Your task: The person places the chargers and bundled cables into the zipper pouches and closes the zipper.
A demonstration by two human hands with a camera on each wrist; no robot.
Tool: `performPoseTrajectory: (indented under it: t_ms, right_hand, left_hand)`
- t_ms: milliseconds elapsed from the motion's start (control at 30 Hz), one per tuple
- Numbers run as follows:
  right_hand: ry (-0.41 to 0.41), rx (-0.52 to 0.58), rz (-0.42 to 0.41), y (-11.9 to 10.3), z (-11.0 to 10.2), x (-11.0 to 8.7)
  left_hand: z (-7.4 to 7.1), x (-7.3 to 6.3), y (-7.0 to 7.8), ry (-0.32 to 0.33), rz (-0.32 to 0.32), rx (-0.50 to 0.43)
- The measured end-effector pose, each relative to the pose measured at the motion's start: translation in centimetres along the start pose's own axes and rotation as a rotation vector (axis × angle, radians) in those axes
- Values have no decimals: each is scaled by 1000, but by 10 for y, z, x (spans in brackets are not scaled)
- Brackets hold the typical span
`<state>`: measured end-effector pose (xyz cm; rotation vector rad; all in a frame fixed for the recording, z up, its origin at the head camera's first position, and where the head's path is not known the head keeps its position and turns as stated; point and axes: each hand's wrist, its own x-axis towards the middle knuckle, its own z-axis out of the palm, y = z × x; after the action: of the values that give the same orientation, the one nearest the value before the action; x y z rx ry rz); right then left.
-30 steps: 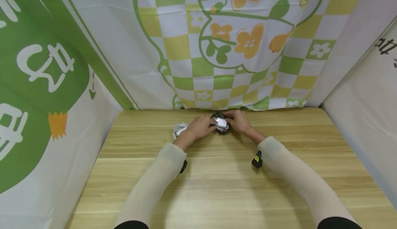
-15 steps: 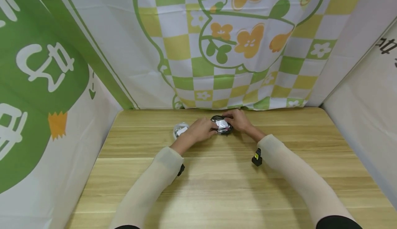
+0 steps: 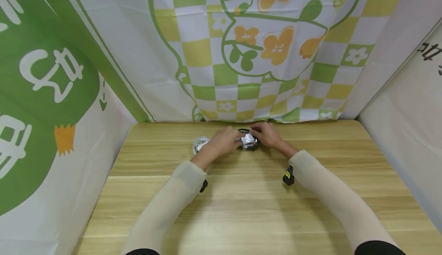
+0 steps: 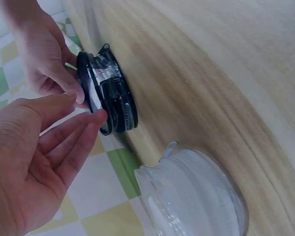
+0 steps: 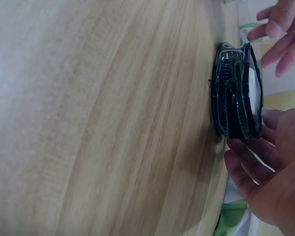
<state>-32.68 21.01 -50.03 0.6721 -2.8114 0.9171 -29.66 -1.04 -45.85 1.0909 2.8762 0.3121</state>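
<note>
A round clear zippered pouch with black trim [image 3: 249, 141] sits on the table near its back edge. Dark contents and a white label show through its plastic. My right hand [image 3: 267, 134] holds it at the right side, thumb over the upper rim and fingers against the side in the right wrist view [image 5: 280, 162]. My left hand [image 3: 224, 142] is by the pouch's left side, its fingers loosely bent and the tips close to the upper rim in the left wrist view. Left of that hand stands a second round pouch, whitish and see-through [image 4: 191, 196], with a zipper pull.
The wooden table [image 3: 241, 209] reaches back to a hanging cloth [image 3: 228, 82] with green and yellow checks. Printed cloth panels [image 3: 45, 132] also flank the table. The cloth's lower edge meets the table right behind the pouches.
The black-trimmed pouch has shifted slightly to the right and nearer. My left fingers, earlier on the pouch's left part, have drawn back a little; the right hand stays at its side.
</note>
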Motion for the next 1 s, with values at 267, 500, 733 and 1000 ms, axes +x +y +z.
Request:
performPoseTrajectory:
  t_ms: [267, 500, 733, 1000]
  right_hand:
    - [49, 13, 62, 4, -9, -11]
    - [74, 13, 65, 4, -18, -26]
    - [59, 24, 64, 2, -20, -38]
    - [-9, 48, 115, -1, -20, -53]
  left_hand:
    - [2, 6, 5, 56, 28, 3]
    - [14, 10, 4, -9, 53, -42]
    - [24, 8, 3, -29, 38, -55]
    - [34, 9, 0, -33, 15, -75]
